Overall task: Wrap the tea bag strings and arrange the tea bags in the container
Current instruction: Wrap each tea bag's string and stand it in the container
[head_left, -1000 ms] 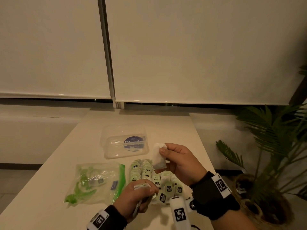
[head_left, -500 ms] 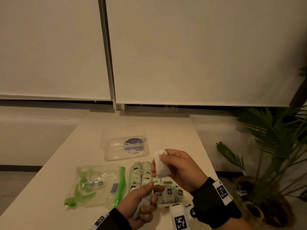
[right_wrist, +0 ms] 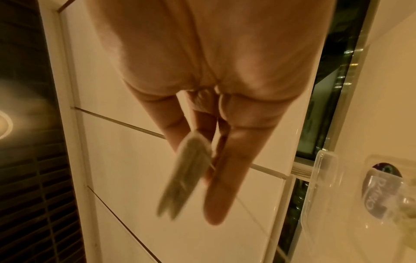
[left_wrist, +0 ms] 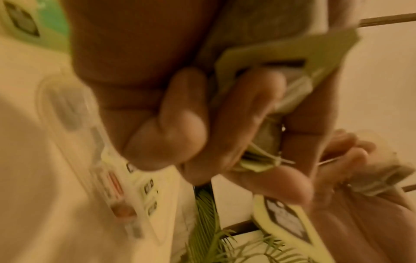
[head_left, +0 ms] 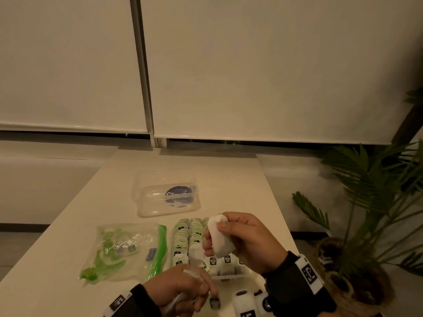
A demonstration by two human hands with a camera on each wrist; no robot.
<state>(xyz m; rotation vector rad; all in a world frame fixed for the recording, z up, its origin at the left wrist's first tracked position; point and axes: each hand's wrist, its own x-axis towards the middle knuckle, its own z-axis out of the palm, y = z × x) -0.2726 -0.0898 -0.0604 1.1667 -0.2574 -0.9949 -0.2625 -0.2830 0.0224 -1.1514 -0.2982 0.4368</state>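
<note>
Toward the left edge of the tabletop (head_left: pixel 57 236) lies a clear zip bag (head_left: pixel 124 251) with a green seal strip, holding green pieces and a few small packets. Just right of it, near the front edge, sits the container (head_left: pixel 231 274), a low clear tray filled with rows of tea bags (head_left: pixel 186 239), their green tags facing up. Behind both, nearer the middle of the tabletop, a clear lid (head_left: pixel 166 194) with a dark round label lies flat.

At the front edge, the left hand (head_left: pixel 180 289) is low over the tabletop, its fingers (left_wrist: pixel 162 128) curled round a wrapped tea bag (left_wrist: pixel 294 94) and its pale green tag; a thin string shows between the fingers. A second tag (head_left: pixel 214 302) hangs just below this hand.

To the right, the right hand (head_left: pixel 248 242) is raised above the container's right side. Its fingers (right_wrist: pixel 227 178) pinch a white tea bag (head_left: pixel 218 239), which stands roughly upright between thumb and fingertips.

Beyond the right edge of the tabletop stands a potted palm (head_left: pixel 370 216) in a woven basket.
</note>
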